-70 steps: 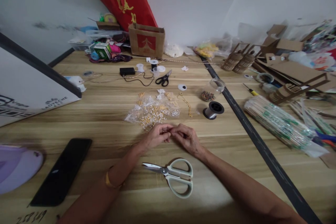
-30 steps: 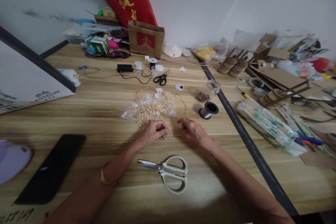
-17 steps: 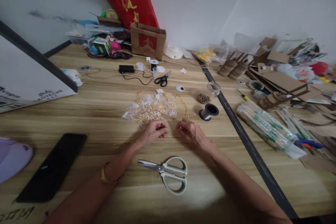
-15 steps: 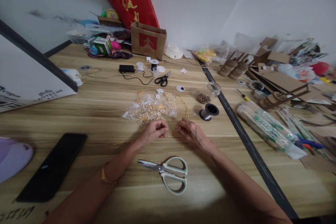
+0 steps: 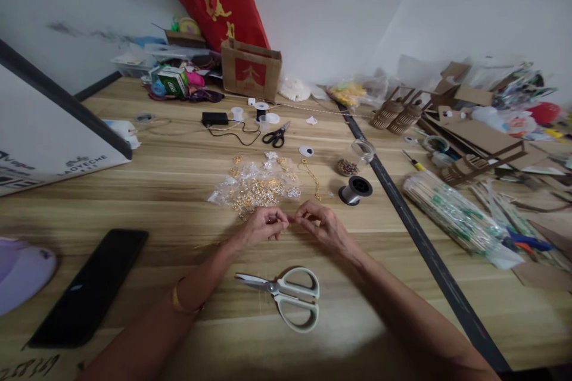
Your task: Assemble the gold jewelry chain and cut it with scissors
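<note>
My left hand (image 5: 265, 224) is closed in a pinch just in front of a pile of gold and clear beads (image 5: 257, 193) on plastic bags. Facing it, my right hand (image 5: 320, 224) is pinched too, its fingertips almost meeting the left ones. Whatever lies between the fingers is too small to make out. A gold chain (image 5: 311, 178) lies beyond the right hand, with a spool of thin wire (image 5: 355, 190) to its right. White-handled scissors (image 5: 286, 296) rest on the table between my forearms.
A black phone (image 5: 89, 289) lies at the left. Behind the beads are black scissors (image 5: 276, 134) and a black adapter (image 5: 215, 119) with its cord. To the right stand a jar of small beads (image 5: 347, 166) and a bag of sticks (image 5: 451, 211). A paper bag (image 5: 251, 68) stands at the back.
My hands have come closer together, so their fingertips nearly touch. The right hand has shifted slightly left, and its fingers are pinched toward the left hand.
</note>
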`<state>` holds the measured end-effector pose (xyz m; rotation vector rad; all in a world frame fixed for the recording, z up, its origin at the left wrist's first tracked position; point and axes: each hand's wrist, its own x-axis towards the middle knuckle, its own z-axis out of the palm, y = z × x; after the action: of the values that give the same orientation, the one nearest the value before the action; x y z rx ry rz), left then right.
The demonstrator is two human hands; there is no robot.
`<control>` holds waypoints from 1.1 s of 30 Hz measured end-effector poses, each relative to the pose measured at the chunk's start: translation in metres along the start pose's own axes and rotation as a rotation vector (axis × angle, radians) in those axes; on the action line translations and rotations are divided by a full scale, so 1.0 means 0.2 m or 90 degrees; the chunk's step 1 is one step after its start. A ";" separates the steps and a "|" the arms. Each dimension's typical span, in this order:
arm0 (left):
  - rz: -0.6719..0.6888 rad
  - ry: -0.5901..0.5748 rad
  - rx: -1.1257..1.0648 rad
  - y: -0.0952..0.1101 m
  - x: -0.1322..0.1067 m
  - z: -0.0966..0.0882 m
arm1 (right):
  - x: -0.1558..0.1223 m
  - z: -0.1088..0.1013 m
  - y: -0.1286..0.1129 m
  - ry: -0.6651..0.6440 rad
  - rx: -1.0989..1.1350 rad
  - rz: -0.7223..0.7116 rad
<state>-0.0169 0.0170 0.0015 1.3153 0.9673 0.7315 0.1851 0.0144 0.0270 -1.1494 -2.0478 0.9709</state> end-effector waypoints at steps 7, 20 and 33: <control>-0.004 -0.010 -0.020 0.01 0.00 -0.01 | 0.00 0.00 0.01 -0.005 0.000 -0.005; -0.007 -0.027 -0.015 -0.01 0.01 -0.02 | 0.01 -0.01 0.05 0.085 -0.072 -0.005; -0.014 0.010 -0.035 0.00 0.00 -0.01 | -0.03 0.01 -0.08 0.115 -0.160 -0.185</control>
<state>-0.0184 0.0181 0.0022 1.2512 0.9663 0.7463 0.1787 0.0014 0.0385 -0.9828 -2.1524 0.4629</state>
